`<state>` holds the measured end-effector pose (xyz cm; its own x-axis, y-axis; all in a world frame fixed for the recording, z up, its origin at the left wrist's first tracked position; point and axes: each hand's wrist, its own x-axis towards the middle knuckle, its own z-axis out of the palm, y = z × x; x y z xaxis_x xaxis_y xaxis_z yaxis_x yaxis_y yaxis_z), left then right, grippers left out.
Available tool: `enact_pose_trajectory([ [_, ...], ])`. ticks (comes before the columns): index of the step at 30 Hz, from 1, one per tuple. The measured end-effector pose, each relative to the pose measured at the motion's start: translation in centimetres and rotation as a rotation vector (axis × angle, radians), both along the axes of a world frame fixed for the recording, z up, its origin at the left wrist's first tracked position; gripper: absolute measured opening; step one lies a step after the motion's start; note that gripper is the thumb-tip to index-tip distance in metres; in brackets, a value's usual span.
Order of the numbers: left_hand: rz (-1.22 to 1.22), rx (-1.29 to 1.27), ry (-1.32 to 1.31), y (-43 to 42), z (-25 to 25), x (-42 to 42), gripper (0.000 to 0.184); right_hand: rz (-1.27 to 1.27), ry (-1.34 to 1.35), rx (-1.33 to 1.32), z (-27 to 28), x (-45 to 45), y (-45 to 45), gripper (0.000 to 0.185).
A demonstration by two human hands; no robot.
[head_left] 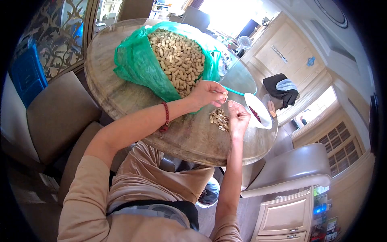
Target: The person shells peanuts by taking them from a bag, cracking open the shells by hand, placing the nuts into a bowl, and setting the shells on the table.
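Round table point(185, 139): unshelled peanuts point(175, 56) in green plastic bag point(137, 62), within reach; left hand point(206, 95) pinching peanut piece point(225, 96); right hand point(240, 119) nearly closed, contents unclear; shells point(219, 119) heaped, apparently separated from kernels point(254, 114) in white bowl point(252, 101).

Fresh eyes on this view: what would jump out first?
The big green bag, open and full of unshelled peanuts, dominates the far left of the round table. Next, the two hands, left and right, nearly meeting above the table, beside a small heap of empty shells. Then the white bowl at the right, holding small dark red pieces.
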<state>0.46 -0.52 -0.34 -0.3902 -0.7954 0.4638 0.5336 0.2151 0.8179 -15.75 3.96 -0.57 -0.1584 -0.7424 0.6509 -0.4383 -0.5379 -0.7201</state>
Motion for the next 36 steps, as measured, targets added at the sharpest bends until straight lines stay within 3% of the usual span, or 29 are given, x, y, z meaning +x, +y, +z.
enact_pose_trajectory([
  [3,0.006,-0.014,-0.031,-0.2,-0.1,-0.1,0.014,0.025,0.045,-0.092,0.0,0.8,0.2,0.013],
  [14,0.024,-0.078,-0.119,0.1,0.1,-0.1,0.012,-0.007,0.084,-0.051,0.2,0.8,0.6,0.011],
  [19,0.115,-0.283,-0.218,-0.2,-0.4,-0.2,0.013,-0.112,0.259,-0.016,0.3,1.2,0.9,0.013],
  [23,0.142,-0.268,-0.229,-0.2,-0.6,-0.5,0.013,-0.175,0.346,-0.06,0.3,1.7,1.2,0.014],
  [25,0.126,-0.16,-0.11,0.1,-0.5,-0.6,0.013,-0.189,0.342,-0.056,0.3,1.6,1.1,0.014],
  [28,0.154,-0.135,-0.099,0.2,-0.4,-0.5,0.012,-0.161,0.23,-0.171,-0.6,-0.2,-0.3,0.012],
  [31,0.103,-0.231,-0.198,-0.3,-1.0,-0.4,0.015,-0.001,-0.266,-0.027,-0.1,-0.5,-0.3,0.014],
  [32,0.104,-0.23,-0.197,-0.5,-1.2,-0.5,0.015,0.0,-0.265,-0.026,0.3,-0.4,0.1,0.014],
  [34,0.244,-0.614,-0.493,-0.1,-1.4,-0.7,0.024,0.178,-0.538,0.116,1.2,0.2,1.1,0.024],
  [36,0.283,-0.639,-0.504,0.2,-1.8,-1.2,0.028,0.155,-0.488,0.121,1.1,0.3,0.8,0.03],
])
